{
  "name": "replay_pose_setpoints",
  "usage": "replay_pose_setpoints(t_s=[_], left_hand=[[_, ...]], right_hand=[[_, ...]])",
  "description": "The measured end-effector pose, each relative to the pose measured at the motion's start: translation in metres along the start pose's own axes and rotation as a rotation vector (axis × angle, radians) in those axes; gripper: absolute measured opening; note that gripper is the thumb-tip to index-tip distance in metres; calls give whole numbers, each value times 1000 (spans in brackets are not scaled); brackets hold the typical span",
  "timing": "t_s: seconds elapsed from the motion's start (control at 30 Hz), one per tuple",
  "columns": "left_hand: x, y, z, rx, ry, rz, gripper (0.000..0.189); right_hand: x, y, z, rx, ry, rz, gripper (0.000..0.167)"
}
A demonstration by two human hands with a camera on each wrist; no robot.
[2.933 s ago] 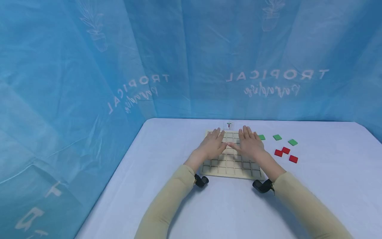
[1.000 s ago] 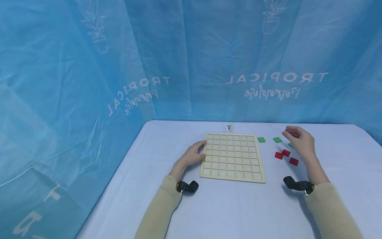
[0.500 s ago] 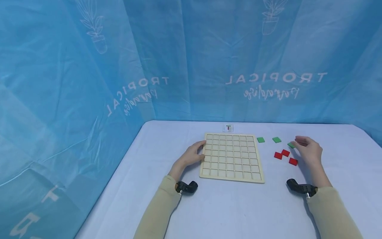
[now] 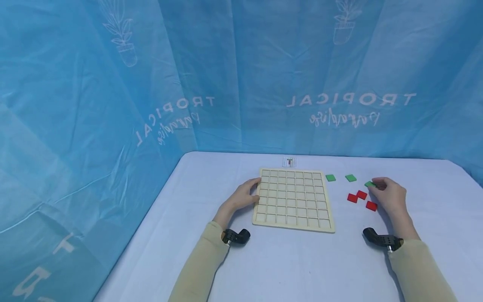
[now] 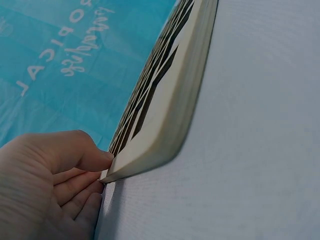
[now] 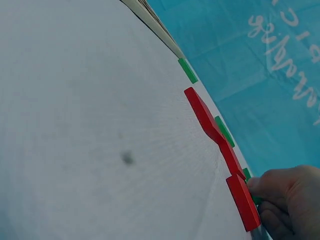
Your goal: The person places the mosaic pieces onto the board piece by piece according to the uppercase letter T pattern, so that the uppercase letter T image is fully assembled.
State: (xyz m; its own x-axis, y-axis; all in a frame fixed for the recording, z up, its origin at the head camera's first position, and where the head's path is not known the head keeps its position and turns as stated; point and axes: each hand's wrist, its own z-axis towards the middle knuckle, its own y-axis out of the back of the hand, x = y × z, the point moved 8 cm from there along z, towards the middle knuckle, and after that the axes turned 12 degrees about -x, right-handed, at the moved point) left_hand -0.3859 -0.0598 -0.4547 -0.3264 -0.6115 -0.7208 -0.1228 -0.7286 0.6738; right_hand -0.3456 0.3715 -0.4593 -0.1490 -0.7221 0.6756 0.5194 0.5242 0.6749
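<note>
A pale wooden grid board [image 4: 292, 199] lies flat on the white-covered counter [image 4: 283, 268], toward its far edge. The left hand [image 4: 238, 197] touches the board's left rim with its grip loosely spread, thumb and forefinger parted along the wood. Toward the counter's far right corner, the right hand [image 4: 390, 196] has its grip nearly closed, thumb and forefinger pinching a green tile [image 4: 369, 183]; whether it is clear of the cloth I cannot tell. 2 more green tiles [image 4: 351, 178] lie leftward from it, 1 of them just beside the board's right edge. On the near side of that row are 3 red tiles [image 4: 371, 206], 2 of them meeting or nearly meeting at a corner. A small printed card [image 4: 289, 162] sits between the board and the counter's far edge.
</note>
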Motion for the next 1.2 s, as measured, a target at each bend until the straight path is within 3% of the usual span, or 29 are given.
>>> replay_pose_setpoints(t_s=[0.17,0.47,0.57,0.7,0.77,1.03,1.2], left_hand=[[3,1,-1,1,-1,4,70],[6,6,-2,-14,7,-2,70],[6,6,-3,-10,7,-10,70],[7,5,-5,-3,-1,-1,70],[7,5,-5,-7,-6,1,70],[4,4,-1,-10,-20,-10,70],[1,2,0,-6,-15,-5,70]], right_hand=[[11,4,-1,-14,-21,31,46],[55,7,8,8,8,119,52],[58,-10,16,49,21,149,54],[52,-49,33,57,125,199,54],[59,-63,34,53,164,208,54],[158,-68,-10,246,228,350,41],[184,-89,-22,274,248,365,36]])
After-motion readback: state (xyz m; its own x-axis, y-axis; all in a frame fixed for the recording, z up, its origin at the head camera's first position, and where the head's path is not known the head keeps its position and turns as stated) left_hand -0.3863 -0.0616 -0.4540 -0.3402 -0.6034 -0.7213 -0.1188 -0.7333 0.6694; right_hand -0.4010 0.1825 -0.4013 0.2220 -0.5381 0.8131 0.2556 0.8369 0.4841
